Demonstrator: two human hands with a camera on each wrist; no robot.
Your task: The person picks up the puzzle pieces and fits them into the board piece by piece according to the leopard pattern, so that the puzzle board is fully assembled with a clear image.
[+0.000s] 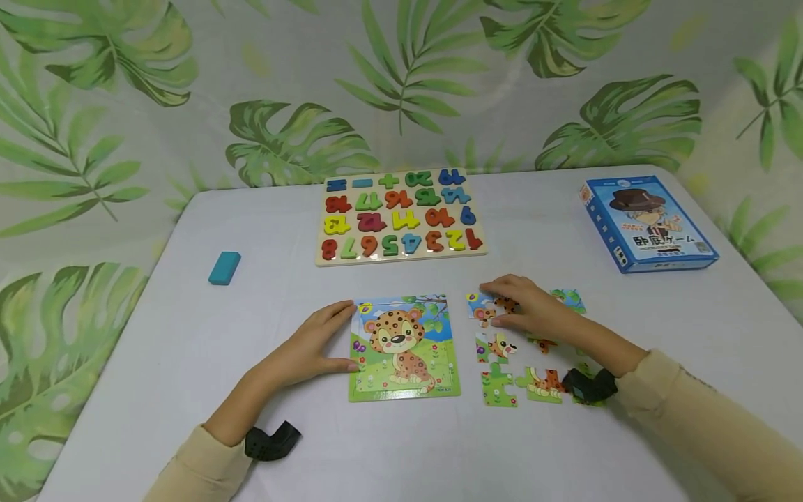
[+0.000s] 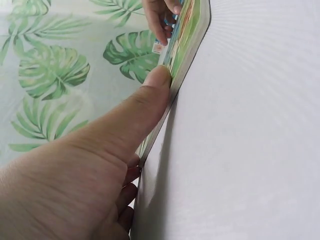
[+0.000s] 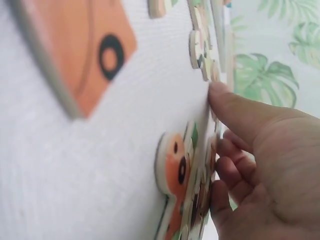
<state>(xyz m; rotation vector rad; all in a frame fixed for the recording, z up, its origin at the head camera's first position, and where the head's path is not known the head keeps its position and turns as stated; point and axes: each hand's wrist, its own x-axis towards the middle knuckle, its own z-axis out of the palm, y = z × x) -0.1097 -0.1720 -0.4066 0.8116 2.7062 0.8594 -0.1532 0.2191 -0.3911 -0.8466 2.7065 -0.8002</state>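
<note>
Beige sleeves [image 1: 696, 418] lead to my hands: my left hand [image 1: 314, 348], thumb and fingers spread wide, touches the edge of the leopard board [image 1: 452, 390] beside it, while my right hand [image 1: 530, 307] has the corner piece [image 1: 477, 307] at its fingertips, whether pinched I cannot tell. Nearer me than that hand, loose pieces [image 1: 498, 394] lie roughly in picture order with gaps, so I judge sorting mostly done and joining largely left.

Long beige sleeves [image 1: 709, 427], lightly creased — black wrist cameras [image 1: 271, 444], chunky and angular, one per side.
</note>
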